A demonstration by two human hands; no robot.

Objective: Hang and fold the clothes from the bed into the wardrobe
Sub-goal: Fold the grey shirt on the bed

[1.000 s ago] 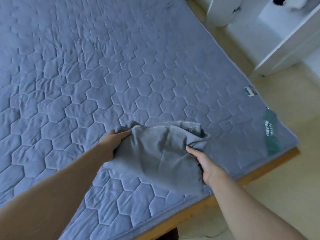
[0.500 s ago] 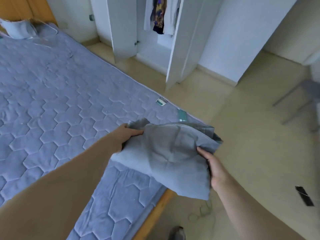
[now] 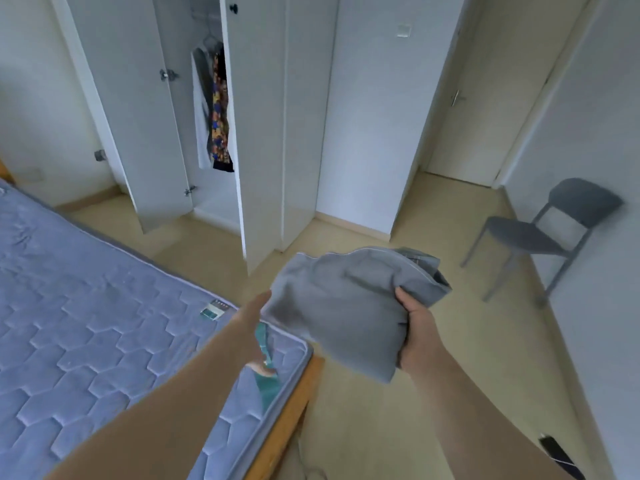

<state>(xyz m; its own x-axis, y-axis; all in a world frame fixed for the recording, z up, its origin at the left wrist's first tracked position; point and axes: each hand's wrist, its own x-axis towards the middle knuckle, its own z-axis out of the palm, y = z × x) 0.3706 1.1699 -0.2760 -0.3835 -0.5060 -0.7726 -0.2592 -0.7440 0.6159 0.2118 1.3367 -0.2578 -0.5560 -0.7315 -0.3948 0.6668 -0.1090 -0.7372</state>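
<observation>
A folded grey garment is held in the air past the foot corner of the bed. My right hand grips its right edge, thumb on top and fingers curled underneath. My left hand reaches under its left edge, where the cloth hides the fingers. The white wardrobe stands ahead with both doors open. Inside it, a white garment and a colourful patterned garment hang from the rail.
The mattress sits on a wooden bed frame at lower left. A grey chair stands by the right wall and a closed white door is behind it. A black object lies on the beige floor at lower right.
The garment has been lifted off the bed and carried to the right, out over the floor. My view has swung from the mattress up to the wardrobe.
</observation>
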